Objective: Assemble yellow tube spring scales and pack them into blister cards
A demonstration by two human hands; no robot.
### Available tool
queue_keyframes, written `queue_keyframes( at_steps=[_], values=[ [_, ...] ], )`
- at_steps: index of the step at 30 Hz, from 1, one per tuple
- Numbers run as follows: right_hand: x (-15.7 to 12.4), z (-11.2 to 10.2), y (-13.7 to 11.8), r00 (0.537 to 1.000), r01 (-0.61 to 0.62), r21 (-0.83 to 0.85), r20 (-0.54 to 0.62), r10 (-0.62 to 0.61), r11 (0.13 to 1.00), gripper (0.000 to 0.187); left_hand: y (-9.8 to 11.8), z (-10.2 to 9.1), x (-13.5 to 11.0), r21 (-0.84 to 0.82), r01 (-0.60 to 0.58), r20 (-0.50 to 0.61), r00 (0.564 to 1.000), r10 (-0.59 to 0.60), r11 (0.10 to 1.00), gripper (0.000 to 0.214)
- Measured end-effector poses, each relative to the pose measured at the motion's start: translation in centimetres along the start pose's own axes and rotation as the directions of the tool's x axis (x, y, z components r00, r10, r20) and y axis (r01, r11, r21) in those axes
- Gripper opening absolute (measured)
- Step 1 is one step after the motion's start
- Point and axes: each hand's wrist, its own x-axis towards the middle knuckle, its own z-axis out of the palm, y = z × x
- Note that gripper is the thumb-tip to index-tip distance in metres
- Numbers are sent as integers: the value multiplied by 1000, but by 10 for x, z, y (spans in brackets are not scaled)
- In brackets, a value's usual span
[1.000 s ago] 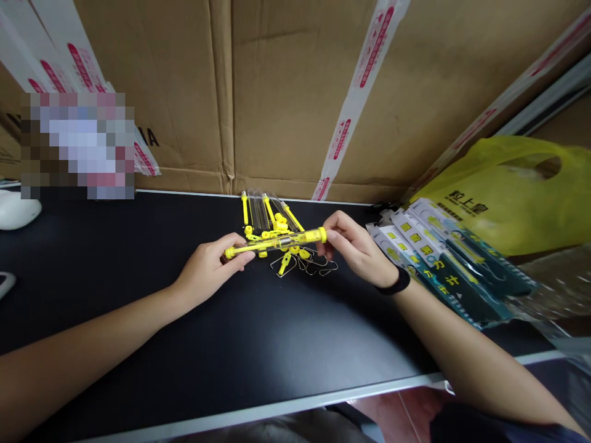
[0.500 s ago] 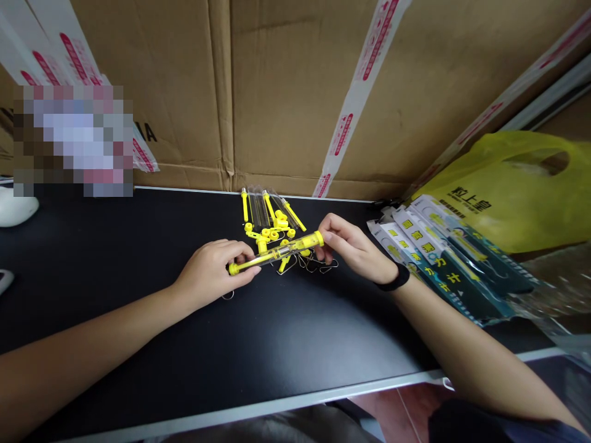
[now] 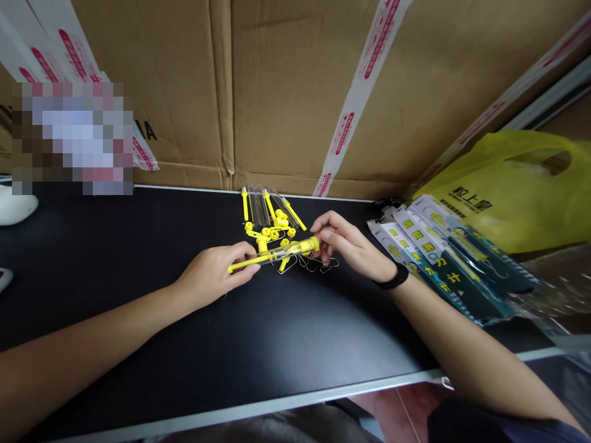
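Observation:
A clear-tubed spring scale [image 3: 277, 253] with yellow parts is held level above the black desk. My left hand [image 3: 221, 267] pinches it toward its left end, where a yellow rod sticks out past the thumb and fingers. At the opposite end, the thumb and lower fingers of my right hand [image 3: 348, 243] are curled at the yellow end cap [image 3: 314, 243], with the index finger raised off it. Behind the scale lie clear tubes [image 3: 259, 209], yellow rods [image 3: 296, 215], small yellow rings [image 3: 274, 234] and wire hooks [image 3: 325, 266], some partly hidden.
Packaged spring scales [image 3: 429, 252] are stacked at the right, beside a yellow plastic bag [image 3: 517, 191]. A large cardboard box [image 3: 286, 92] stands along the desk's back edge. At the far left is a white rounded object [image 3: 16, 206].
The yellow rod now protrudes from the left end of the tube, and the tube has shifted slightly left. My right index finger has lifted off the end cap.

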Motion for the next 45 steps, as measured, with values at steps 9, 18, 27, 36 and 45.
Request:
queue_keyframes(
  at_steps=[9, 18, 27, 36, 45],
  values=[
    [1, -3, -4, 997, 39, 84, 66, -44, 996, 25, 0, -2, 0, -18, -1, -29, 1000, 0, 1000, 21],
    [2, 3, -7, 997, -72, 224, 49, 62, 972, 26, -1, 2, -1, 17, 7, -66, 998, -6, 1000, 18],
    [3, -4, -7, 995, -97, 218, 26, 93, 971, 21, 0, -1, 0, -12, -1, -57, 998, 1, 1000, 20],
    [4, -10, -1, 998, -9, 113, 69, 1, 994, 26, 0, -1, 0, -13, -20, -41, 999, 20, 1000, 20],
    [3, -12, -6, 997, -48, 99, 65, 41, 994, 28, 0, -1, -1, 9, -38, -30, 999, 39, 999, 21]
  ],
)
